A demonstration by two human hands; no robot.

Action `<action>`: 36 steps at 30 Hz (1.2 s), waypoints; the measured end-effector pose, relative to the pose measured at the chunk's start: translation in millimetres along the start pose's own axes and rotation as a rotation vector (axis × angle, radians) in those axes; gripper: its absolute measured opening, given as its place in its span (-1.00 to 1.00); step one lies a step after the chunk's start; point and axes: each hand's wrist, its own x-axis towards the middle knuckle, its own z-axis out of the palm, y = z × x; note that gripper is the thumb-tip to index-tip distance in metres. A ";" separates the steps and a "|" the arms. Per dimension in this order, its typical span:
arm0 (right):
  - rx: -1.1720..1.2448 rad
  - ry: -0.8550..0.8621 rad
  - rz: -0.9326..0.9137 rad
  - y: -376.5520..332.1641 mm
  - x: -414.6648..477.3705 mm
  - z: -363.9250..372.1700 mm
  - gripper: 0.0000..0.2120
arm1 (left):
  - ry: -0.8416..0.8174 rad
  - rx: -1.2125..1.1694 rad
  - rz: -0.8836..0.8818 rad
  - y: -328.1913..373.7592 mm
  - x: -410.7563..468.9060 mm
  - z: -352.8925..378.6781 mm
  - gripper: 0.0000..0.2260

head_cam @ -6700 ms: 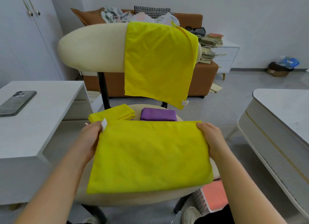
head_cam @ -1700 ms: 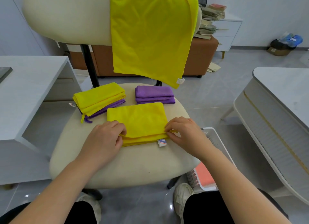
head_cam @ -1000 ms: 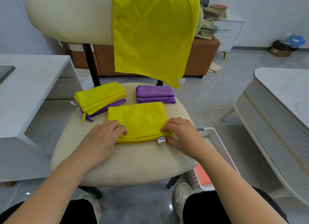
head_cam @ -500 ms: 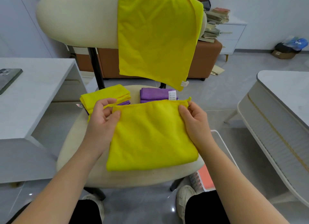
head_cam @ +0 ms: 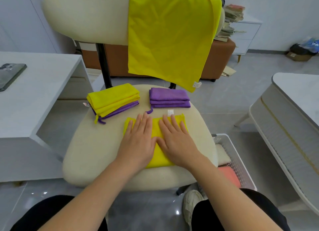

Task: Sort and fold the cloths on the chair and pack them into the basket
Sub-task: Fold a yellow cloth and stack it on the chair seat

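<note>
- Both hands lie flat on the folded yellow cloth, side by side. The left hand is on its left half and the right hand on its right half. The fingers are straight and a little spread; they press down and grasp nothing.
- The cloth lies on the seat, directly under the palms. Its far edge, with a white tag, shows just beyond the right fingertips.
- Beyond the left fingertips there is a yellow pile with purple at the bottom. Beyond the right fingertips there is a purple pile. Both are apart from the hands.
- Higher, over the backrest, a hanging cloth, also yellow, is not yet folded.
- The basket stands on the floor, to the right of the right forearm and lower than the seat. Something pink and something pale lie in it.
- I judge the cloth to be light, soft and limp. It will keep no shape when lifted, and its layers can slide open. The pressing probably flattens the fold.
- For a next fold, it seems best to pinch two corners of one edge, all layers together.
- To carry it, a grip across the folded edge, or one hand under and one on top, should keep it closed.
</note>
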 end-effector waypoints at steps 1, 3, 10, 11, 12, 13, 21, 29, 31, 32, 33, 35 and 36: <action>-0.033 -0.051 0.019 2.1 -0.7 3.1 -0.08 | -0.084 0.010 -0.019 -1.3 -1.5 3.3 -0.20; -0.028 -0.070 0.066 6.7 -3.5 4.6 -0.07 | -0.179 0.015 -0.055 -6.0 -4.2 5.8 -0.12; 0.761 0.274 0.481 41.5 -19.8 -25.1 -0.67 | -0.147 0.103 -0.200 -15.6 -7.8 -4.8 -0.40; 0.874 0.298 0.526 46.7 -24.6 -32.6 -0.75 | -0.083 0.119 -0.219 -18.6 -5.5 -7.6 -0.40; 0.973 0.256 0.565 49.9 -30.6 -39.0 -0.80 | -0.014 0.123 -0.223 -19.8 -4.8 -11.0 -0.39; 1.058 0.165 0.586 51.5 -36.7 -42.9 -0.83 | 0.041 0.114 -0.212 -17.8 -4.4 -13.6 -0.39; 1.193 -0.093 0.449 55.3 -54.3 -47.1 -0.84 | -0.212 0.042 -0.027 -15.8 -3.3 -0.9 -0.35; 1.218 -0.133 0.310 49.7 -49.6 -46.1 -0.88 | -0.145 -0.048 0.026 -15.6 1.8 -2.0 -0.17; 1.282 -0.154 0.316 50.1 -48.0 -44.8 -0.88 | -0.163 -0.042 0.014 -16.6 4.0 -0.7 -0.16; 1.312 -0.181 0.311 50.3 -47.4 -44.5 -0.87 | -0.170 -0.043 0.012 -17.1 4.8 -0.4 -0.17; 1.326 -0.216 0.295 50.1 -47.0 -44.0 -0.87 | -0.179 -0.042 0.014 -17.7 5.7 0.1 -0.19; 1.339 -0.297 0.241 48.7 -47.0 -42.2 -0.88 | -0.190 -0.035 0.027 -17.7 6.7 0.0 -0.20; 1.363 -0.344 0.211 47.0 -47.4 -41.6 -0.89 | -0.196 -0.025 0.034 -17.9 7.1 0.3 -0.19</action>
